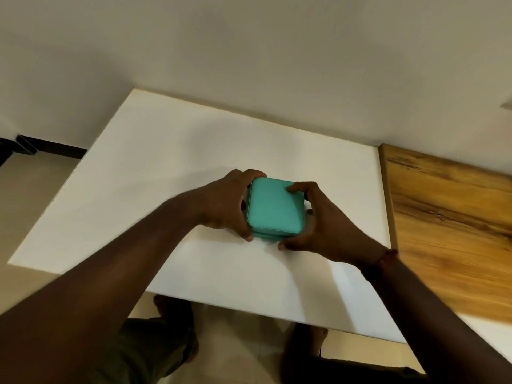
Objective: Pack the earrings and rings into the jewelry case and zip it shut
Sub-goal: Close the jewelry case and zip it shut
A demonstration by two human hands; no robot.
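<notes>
Item: teal jewelry case (273,207), lid down, resting on the white table (194,151). I logged the left hand (224,206) curled round its left side, the right hand (318,228) gripping its right side (bracelet (386,259) on that wrist).

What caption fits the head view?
Left hand and right hand grip closed teal jewelry case on white table.
</notes>
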